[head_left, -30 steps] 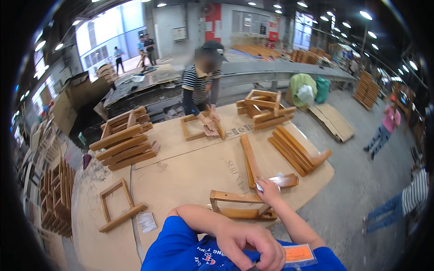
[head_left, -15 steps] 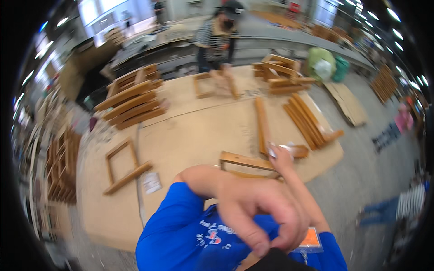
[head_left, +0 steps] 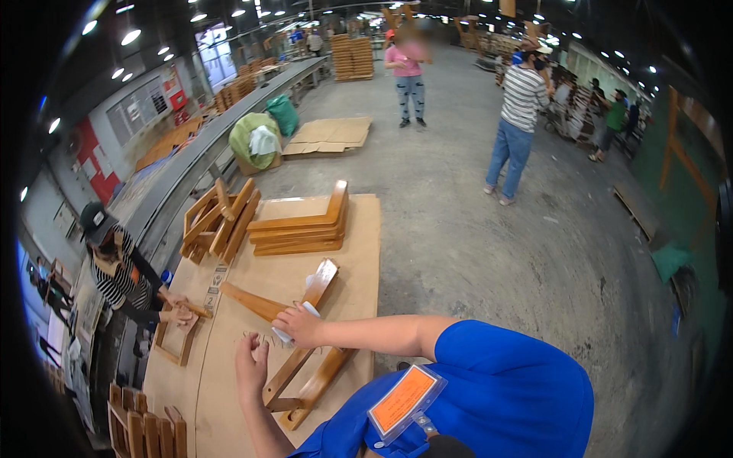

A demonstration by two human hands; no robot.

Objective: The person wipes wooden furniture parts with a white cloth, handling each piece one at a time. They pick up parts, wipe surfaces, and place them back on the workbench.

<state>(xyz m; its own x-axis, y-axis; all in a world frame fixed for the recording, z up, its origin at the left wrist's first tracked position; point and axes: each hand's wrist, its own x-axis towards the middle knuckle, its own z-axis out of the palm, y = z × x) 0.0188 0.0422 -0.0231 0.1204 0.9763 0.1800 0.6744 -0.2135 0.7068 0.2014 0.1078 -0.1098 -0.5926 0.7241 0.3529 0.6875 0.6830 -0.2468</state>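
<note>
My right hand (head_left: pixel 300 325) presses a small white pad (head_left: pixel 304 311) onto a brown wooden frame part (head_left: pixel 305 378) that lies on the cardboard-covered table (head_left: pixel 359 252). A long wooden rail (head_left: pixel 317 284) runs away from under that hand. My left hand (head_left: pixel 251 367) rests flat on the table beside the frame part, fingers apart and holding nothing. My blue sleeve and an orange badge (head_left: pixel 402 398) fill the lower edge.
Two stacks of L-shaped wooden parts (head_left: pixel 300 228) (head_left: pixel 217 220) lie at the table's far end. A co-worker in a striped shirt (head_left: pixel 122 276) handles a small frame (head_left: pixel 177 341) at the left. More wooden parts (head_left: pixel 143 432) stand at the lower left. People stand on the concrete floor beyond.
The view has swung round sharply. My left hand dropped from close in front of the camera down onto the table. My right hand stays on the wooden part with the pad.
</note>
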